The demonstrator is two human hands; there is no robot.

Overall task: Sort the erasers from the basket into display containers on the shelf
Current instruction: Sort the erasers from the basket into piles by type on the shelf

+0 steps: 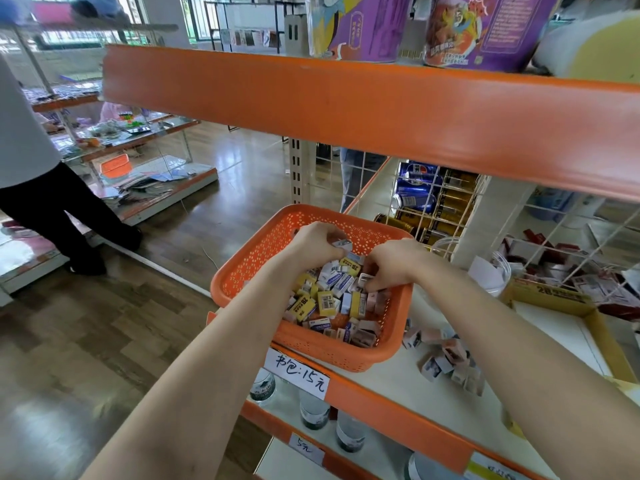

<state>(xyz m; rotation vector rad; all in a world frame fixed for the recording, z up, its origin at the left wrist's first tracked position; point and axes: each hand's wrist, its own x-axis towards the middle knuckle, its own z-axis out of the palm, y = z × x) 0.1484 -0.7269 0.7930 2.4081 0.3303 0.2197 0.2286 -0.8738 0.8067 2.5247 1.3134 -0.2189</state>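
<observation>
Shelf (pixel 391 393) carries it all and lies under both hands. We take the open cardboard box (pixel 550 299) for a display container. It sits right of the right hand (pixel 391 263), well apart, and its long axis runs off to the right along the shelf. Orange basket (pixel 242 268) is directly below both hands. Erasers (pixel 329 299) fill its floor in a loose jumble of yellow, white and pink, with no common axis.

A second heap, loose erasers (pixel 450 355), lies on the shelf just beside the basket, right of the right forearm and nearer us than the hand. Clear jar (pixel 498 271) stands right of the right hand, between it and the box.

Left hand (pixel 317 242) hangs over the basket's far side with its fingers curled round a white eraser (pixel 341 244). The right hand is lower, at the jumble's surface, fingertips pinching a small wrapped eraser (pixel 366 279).

Our read is that the containers all lie to the right, so the right hand is nearer. The left hand would have to cross the right arm to reach them.

Hidden or unclear:
- Both palms are turned away, so we cannot tell if either hand holds more than one piece.
- The box's right end is cut off by the frame edge.
- The jar's contents are hard to make out behind the wire grid.
- Eraser print is too small to read beyond "2B".
</observation>
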